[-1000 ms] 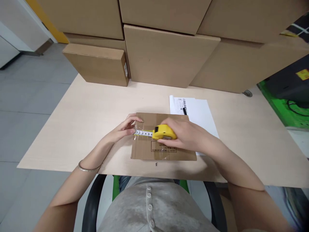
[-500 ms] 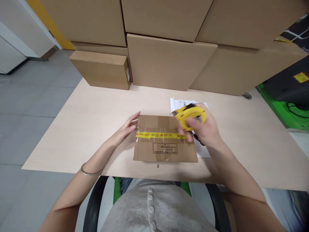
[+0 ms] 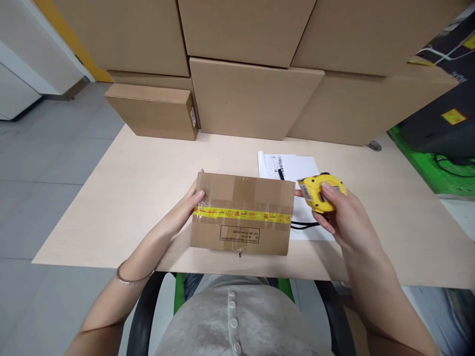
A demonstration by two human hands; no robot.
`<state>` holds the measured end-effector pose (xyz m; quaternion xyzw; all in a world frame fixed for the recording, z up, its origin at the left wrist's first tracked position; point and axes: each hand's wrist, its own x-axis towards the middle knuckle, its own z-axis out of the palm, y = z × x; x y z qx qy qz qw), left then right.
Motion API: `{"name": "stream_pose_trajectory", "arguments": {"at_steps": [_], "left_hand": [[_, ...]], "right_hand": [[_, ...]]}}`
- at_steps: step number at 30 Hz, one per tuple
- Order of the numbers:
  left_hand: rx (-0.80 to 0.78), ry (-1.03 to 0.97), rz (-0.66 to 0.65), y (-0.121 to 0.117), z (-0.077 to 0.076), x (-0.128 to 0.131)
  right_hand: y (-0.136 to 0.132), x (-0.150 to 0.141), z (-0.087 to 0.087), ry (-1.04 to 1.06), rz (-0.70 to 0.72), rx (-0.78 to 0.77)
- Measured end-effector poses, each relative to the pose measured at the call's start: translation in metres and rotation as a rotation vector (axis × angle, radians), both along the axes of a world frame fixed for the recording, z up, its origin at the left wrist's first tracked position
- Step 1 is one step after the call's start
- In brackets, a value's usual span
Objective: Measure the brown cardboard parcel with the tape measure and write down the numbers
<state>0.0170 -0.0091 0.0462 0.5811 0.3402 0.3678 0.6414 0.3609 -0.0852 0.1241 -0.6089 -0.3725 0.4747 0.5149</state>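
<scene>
A flat cardboard box (image 3: 243,198) with a yellow printed tape strip across it is in front of me over the table's near edge. My left hand (image 3: 187,205) grips its left side, thumb on the near face and the other fingers mostly hidden behind it. Off the box's right edge, my right hand (image 3: 343,212) is closed around a yellow tape measure (image 3: 321,192). One fingertip of that hand reaches close to the box's upper right corner; whether it touches I cannot tell. A black strap (image 3: 305,225) hangs below the tape measure.
An open notebook (image 3: 304,165) with a black pen (image 3: 281,174) lies behind the box. Large stacked cartons (image 3: 256,99) wall off the back of the table (image 3: 389,212), and a smaller carton (image 3: 156,113) stands at the back left. Chair armrests (image 3: 146,311) flank my body.
My right hand has moved right with the tape measure, off the box top. The box has shifted left and looks slightly raised, with my left hand now gripping its side.
</scene>
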Motion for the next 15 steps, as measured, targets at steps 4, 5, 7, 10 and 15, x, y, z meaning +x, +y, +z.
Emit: {"name": "stream_pose_trajectory", "arguments": {"at_steps": [4,5,7,10,15], "left_hand": [[0.110,-0.028,0.002,0.007,0.010,-0.012],[0.203,-0.030,-0.026,0.010,0.010,-0.014],[0.394,-0.017,-0.071,0.018,0.009,-0.016],[0.563,0.013,-0.108,0.027,0.003,-0.018],[0.590,0.123,-0.222,0.026,0.001,-0.029]], "right_hand": [[-0.016,0.002,0.011,0.030,-0.070,0.122],[-0.019,0.004,0.010,0.039,-0.067,0.134],[-0.022,0.008,0.003,0.052,-0.046,0.124],[-0.025,0.015,-0.010,0.056,-0.021,0.076],[-0.028,0.023,-0.012,0.009,-0.061,0.141]]}}
